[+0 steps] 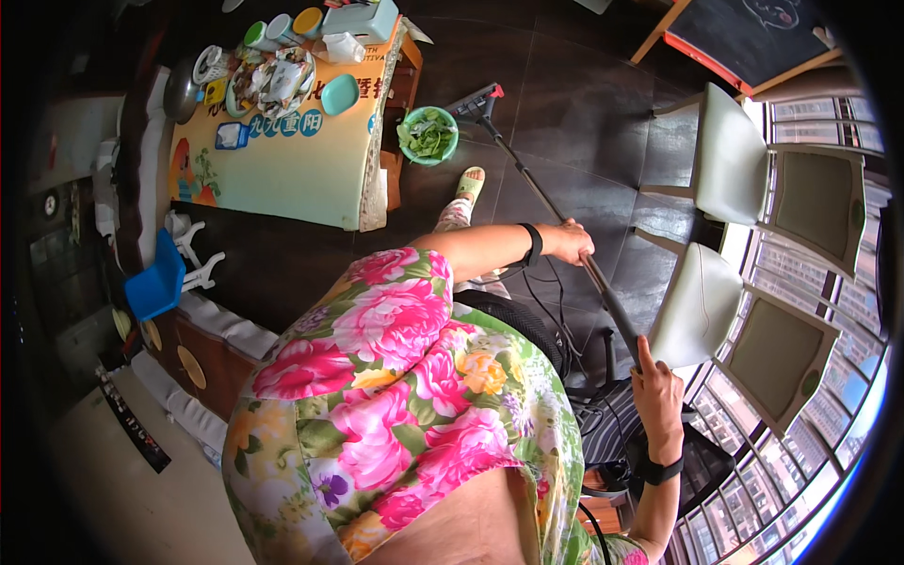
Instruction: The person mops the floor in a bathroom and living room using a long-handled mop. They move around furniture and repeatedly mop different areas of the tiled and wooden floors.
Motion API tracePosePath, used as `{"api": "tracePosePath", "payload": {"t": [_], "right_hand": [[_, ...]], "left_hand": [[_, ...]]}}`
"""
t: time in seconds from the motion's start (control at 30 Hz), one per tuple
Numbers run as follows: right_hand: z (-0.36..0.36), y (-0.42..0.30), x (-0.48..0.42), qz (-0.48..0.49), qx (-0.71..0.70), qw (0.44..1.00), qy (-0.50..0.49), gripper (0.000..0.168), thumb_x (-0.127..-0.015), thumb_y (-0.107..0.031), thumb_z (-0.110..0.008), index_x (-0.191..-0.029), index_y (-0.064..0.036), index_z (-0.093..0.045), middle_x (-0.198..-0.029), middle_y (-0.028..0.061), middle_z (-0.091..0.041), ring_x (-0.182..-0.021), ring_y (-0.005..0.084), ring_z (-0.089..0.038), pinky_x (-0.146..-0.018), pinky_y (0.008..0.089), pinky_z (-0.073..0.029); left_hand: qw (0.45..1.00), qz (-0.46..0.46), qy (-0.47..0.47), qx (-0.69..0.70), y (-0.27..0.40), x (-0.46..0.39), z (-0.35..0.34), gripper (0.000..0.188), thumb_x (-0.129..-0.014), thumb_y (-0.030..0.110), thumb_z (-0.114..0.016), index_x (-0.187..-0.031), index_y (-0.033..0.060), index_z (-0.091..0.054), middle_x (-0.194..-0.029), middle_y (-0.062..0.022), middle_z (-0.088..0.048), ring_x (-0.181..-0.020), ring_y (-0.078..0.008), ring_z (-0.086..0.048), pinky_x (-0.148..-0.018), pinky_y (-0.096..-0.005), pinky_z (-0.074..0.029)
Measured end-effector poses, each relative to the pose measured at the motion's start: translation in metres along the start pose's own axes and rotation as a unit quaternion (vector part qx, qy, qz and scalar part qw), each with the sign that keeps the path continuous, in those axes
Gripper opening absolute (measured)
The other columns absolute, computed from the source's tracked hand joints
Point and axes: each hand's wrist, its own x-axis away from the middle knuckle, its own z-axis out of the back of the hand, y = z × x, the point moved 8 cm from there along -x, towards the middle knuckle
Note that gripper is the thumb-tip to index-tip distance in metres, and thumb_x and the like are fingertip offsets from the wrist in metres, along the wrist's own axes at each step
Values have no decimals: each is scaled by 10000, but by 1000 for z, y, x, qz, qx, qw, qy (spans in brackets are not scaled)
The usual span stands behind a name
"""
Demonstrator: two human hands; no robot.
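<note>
A long-handled floor mop (540, 187) slants across the dark floor, its flat grey head (474, 102) with a red end resting at the far side. My left hand (568, 242) is wrapped around the middle of the pole. Near the pole's upper end, my right hand (657, 395) holds the grip, index finger stretched along it. Both wrists wear black bands. Beside the mop head stands a round green bin (453, 145) holding green leaves (427, 133). My foot in a light green slipper (470, 185) is on the floor near the bin.
Left of the bin is a table (304, 191) with a printed cover, bearing plates, canisters and a turquoise tray (340, 94). Two pale chairs (731, 155) line the window side. Black cables (561, 318) hang near my body. A blue child's chair (157, 275) stands left, a chalkboard (748, 42) far right.
</note>
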Motion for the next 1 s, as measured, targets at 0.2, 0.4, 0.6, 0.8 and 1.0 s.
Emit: {"api": "tracePosePath", "payload": {"t": [0.2,0.4,0.6,0.8,1.0], "right_hand": [[35,31,59,-143,-47,987,-51,590,-701,-19,-677,-1256,-146,-526,-707,129,-588,-573,287,-571,-547,380,-450],[44,37,133,-255,-178,950,-34,548,-669,50,-620,-1200,-71,-564,-667,176,-570,-537,279,-574,-517,342,-442],[4,9,130,-231,-190,954,-4,504,-703,12,-621,-1199,-26,-541,-697,171,-589,-541,287,-577,-508,362,-453],[-53,-17,58,-198,-204,957,51,572,-741,-53,-638,-1283,-66,-457,-761,166,-606,-630,319,-604,-536,394,-471],[-61,-48,-61,-134,-237,955,119,557,-791,-120,-615,-1315,-119,-425,-717,174,-590,-625,322,-605,-549,416,-481]], "left_hand": [[990,-106,-69,63,79,-42,-58,289,-685,353,-705,-701,113,-546,-702,-53,-586,-802,-286,-594,-711,-468,-366],[960,-177,-193,103,159,-37,-93,294,-686,334,-723,-727,89,-566,-754,-61,-607,-810,-282,-587,-703,-478,-408],[954,-234,-187,20,137,-17,-88,230,-741,315,-679,-830,115,-610,-837,-55,-623,-887,-255,-589,-746,-417,-445],[973,-152,-124,-120,42,-13,-33,254,-726,328,-669,-869,123,-625,-867,-48,-621,-911,-237,-586,-782,-387,-454],[954,78,52,-285,-59,2,61,228,-712,293,-704,-886,157,-649,-984,-68,-575,-1108,-333,-462,-893,-531,-366]]}}
